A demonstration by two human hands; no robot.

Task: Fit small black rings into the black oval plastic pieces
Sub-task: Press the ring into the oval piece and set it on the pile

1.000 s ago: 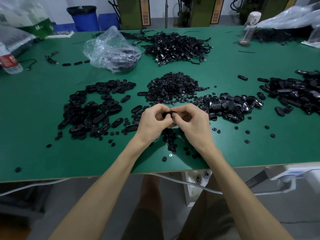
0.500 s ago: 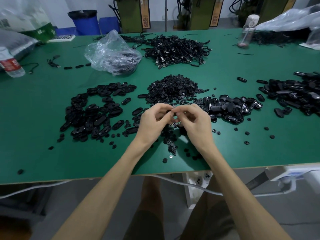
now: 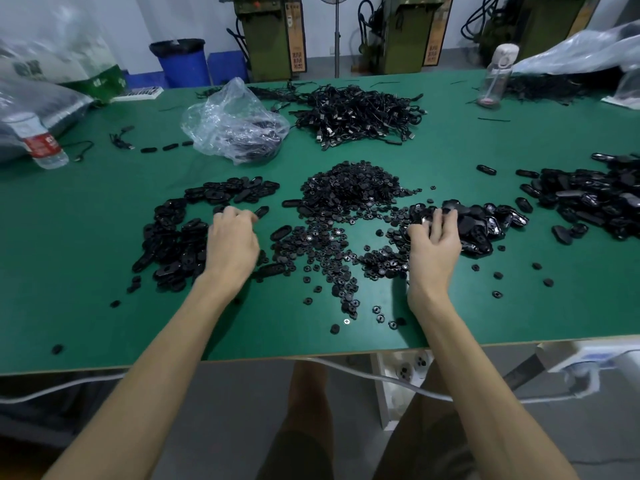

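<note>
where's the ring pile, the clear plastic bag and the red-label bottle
ring pile (image 3: 349,188), head view, middle of the heap
clear plastic bag (image 3: 232,116), head view, crumpled upper side
red-label bottle (image 3: 41,145), head view, on the red label

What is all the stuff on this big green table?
table: one, green, across the whole view
oval pieces: three piles, black, left, right of centre, far right
small rings: one heap plus loose ones, black, centre
cable pile: one, black, far centre
plastic bag: one, clear, beside the cables
water bottle: one, clear with red label, left edge
drink bottle: one, clear with pale lid, far right
bin: one, blue, behind the table
left hand: over the left oval pile
right hand: fingers spread on the right-of-centre oval pile
</note>
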